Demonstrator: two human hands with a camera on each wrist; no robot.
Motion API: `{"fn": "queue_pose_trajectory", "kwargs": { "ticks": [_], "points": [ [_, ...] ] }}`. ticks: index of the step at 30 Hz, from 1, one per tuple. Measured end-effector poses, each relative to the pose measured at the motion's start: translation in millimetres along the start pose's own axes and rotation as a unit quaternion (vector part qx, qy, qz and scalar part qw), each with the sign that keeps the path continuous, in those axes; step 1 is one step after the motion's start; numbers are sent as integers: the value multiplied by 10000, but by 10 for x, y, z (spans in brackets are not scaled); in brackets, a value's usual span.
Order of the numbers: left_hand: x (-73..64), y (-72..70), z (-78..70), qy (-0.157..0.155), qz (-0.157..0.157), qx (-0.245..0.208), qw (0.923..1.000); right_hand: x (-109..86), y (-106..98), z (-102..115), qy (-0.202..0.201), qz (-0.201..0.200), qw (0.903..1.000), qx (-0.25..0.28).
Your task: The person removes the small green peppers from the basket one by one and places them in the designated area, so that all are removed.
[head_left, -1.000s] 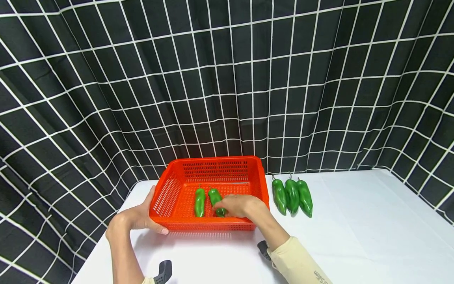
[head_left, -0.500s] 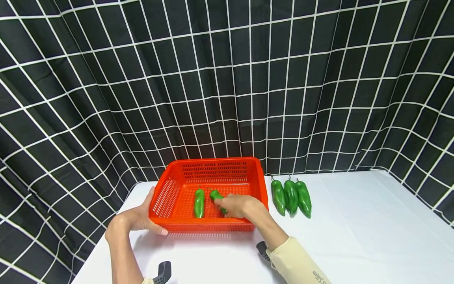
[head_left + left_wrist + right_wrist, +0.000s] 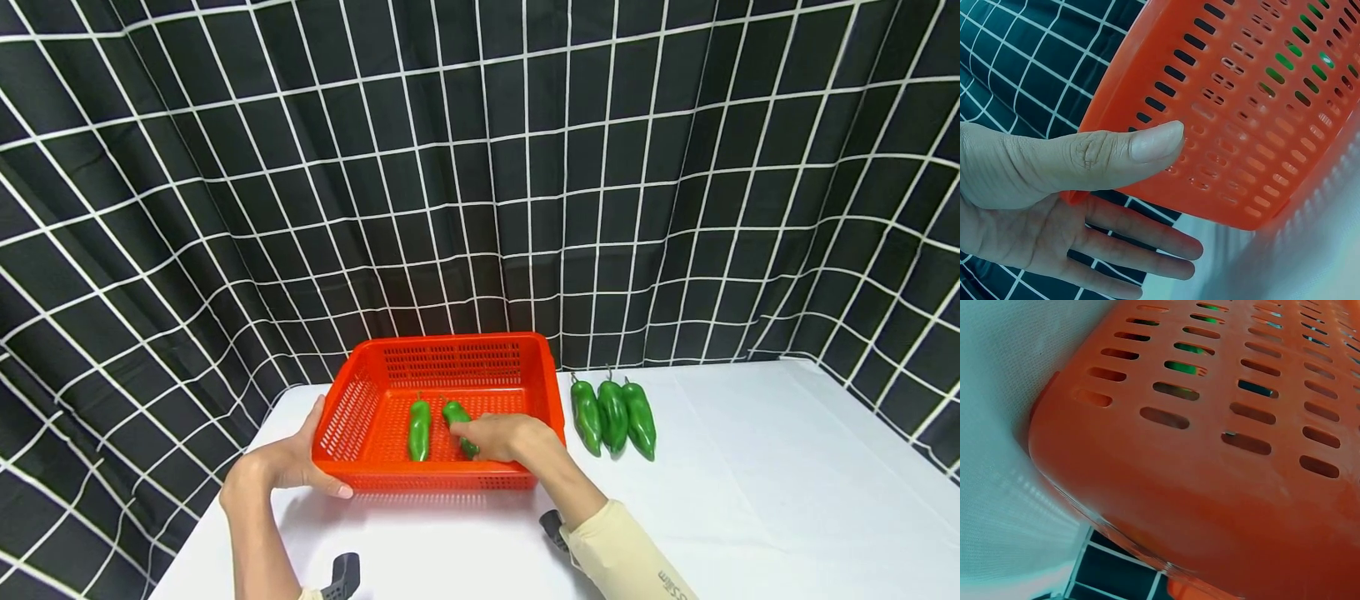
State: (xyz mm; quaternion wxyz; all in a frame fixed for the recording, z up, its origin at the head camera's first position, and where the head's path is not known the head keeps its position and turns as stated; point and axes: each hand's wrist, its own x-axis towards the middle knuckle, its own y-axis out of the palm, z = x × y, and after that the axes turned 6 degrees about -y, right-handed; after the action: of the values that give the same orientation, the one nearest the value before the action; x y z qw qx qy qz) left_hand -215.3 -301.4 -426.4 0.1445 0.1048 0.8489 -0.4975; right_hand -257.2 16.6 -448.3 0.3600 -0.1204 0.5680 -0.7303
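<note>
A red perforated plastic basket (image 3: 442, 468) stands on the white table. My left hand (image 3: 288, 467) rests at its front left corner, the thumb (image 3: 1154, 142) along the front wall and the straight fingers past the corner, as the left wrist view shows. Inside the basket my right hand (image 3: 498, 435) pinches a green pepper (image 3: 456, 412), whose stem end points toward the back; part of it is hidden under the fingers. To its left lies another green pepper (image 3: 419, 429). In the right wrist view the basket wall (image 3: 1147, 462) hides the right hand, and green shows through the slots.
Three green peppers (image 3: 613, 417) lie side by side on the white table (image 3: 750, 467), just right of the basket. A black curtain with a white grid (image 3: 450, 167) hangs behind the table and at both sides.
The right fingers have come in around the pepper, which has shifted slightly in the basket. The left hand has kept its place at the corner. The head view has drifted a little.
</note>
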Motion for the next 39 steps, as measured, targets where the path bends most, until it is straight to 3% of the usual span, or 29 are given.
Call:
{"fn": "queue_pose_trajectory", "kwargs": {
  "ticks": [7, 30, 35, 39],
  "points": [
    [-8, -6, 19, -1, -1, 56, 10000, 6, 6, 9, 55, -22, 9998, 197],
    [4, -3, 27, 84, -8, 99, 9999, 38, 10, -22, -171, 50, 9998, -61],
    [8, -5, 15, 15, -24, 132, 9999, 43, 3, -21, -184, 113, 9997, -99],
    [6, -2, 2, -102, -51, 112, 9999, 56, -5, -18, -412, 132, 9990, -109]
  ]
}}
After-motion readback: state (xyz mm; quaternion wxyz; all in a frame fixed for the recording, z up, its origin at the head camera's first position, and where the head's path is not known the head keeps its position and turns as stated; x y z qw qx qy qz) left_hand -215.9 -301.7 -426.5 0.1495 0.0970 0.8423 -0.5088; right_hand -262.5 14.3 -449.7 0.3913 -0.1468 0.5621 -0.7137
